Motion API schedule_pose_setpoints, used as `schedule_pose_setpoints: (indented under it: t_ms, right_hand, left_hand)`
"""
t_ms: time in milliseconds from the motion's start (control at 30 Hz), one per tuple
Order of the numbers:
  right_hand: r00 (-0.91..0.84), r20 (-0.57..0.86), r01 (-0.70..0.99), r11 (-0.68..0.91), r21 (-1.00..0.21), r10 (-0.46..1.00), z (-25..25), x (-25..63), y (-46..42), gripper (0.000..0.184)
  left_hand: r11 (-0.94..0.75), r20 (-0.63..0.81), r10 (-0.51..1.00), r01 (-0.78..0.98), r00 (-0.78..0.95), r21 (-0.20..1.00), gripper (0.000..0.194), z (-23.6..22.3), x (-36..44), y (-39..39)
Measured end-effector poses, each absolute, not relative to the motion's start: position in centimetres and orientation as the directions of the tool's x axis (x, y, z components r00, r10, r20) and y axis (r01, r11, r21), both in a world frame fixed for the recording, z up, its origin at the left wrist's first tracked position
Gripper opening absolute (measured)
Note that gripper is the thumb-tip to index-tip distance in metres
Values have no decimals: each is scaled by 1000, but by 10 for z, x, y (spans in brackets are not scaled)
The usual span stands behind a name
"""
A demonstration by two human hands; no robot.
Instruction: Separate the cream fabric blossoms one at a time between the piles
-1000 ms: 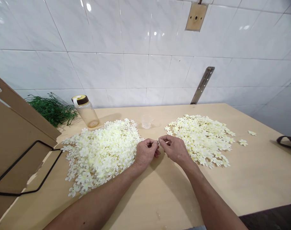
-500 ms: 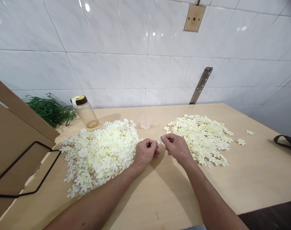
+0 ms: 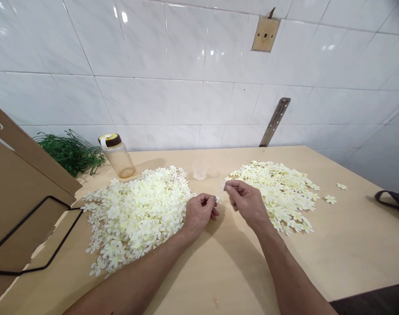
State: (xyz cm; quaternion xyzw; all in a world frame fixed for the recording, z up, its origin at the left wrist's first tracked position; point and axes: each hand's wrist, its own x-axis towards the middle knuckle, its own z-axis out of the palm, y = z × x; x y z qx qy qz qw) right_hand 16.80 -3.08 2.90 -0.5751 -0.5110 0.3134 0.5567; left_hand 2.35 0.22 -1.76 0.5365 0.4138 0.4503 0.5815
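Pinched between thumb and forefinger of my left hand (image 3: 201,213) is a small white flower (image 3: 217,199), mostly covered by the fingertips. My right hand (image 3: 245,200) is a short gap to the right, its fingers closed together; a pale bit shows at the tips, too small and blurred to name. A big heap of white artificial flowers (image 3: 137,214) lies beside my left hand. Behind my right hand spreads a flatter pile of cream flowers (image 3: 278,188). Beyond both hands stands a small clear plastic cup (image 3: 200,170).
A bottle (image 3: 119,157) with a brown and yellow lid stands at the back left, near green plastic stems (image 3: 71,151). A cardboard box (image 3: 22,188) and a black wire frame (image 3: 60,245) flank the left side. A black strap (image 3: 394,201) lies far right. Tiled wall behind.
My right hand has drawn slightly right, away from my left hand, widening the gap between the fingertips. My left hand keeps its pinch. The view has tipped up slightly.
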Motion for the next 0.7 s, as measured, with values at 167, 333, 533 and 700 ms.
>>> schedule_pose_setpoints:
  t_ms: [167, 333, 533, 700]
  right_hand:
    - [174, 192, 249, 145, -958, 966, 30, 163, -33, 41]
    - [295, 189, 534, 2, -846, 937, 18, 170, -27, 30]
    - [220, 198, 670, -1, -742, 955, 19, 165, -27, 22]
    - [193, 210, 688, 20, -725, 958, 17, 163, -27, 23]
  left_hand:
    - [38, -21, 970, -63, 242, 997, 22, -16, 23, 2]
    - [16, 2, 975, -80, 224, 997, 22, -18, 24, 3]
    - [8, 10, 978, -84, 208, 996, 22, -18, 24, 4]
    - [13, 9, 977, -101, 213, 995, 20, -19, 24, 3]
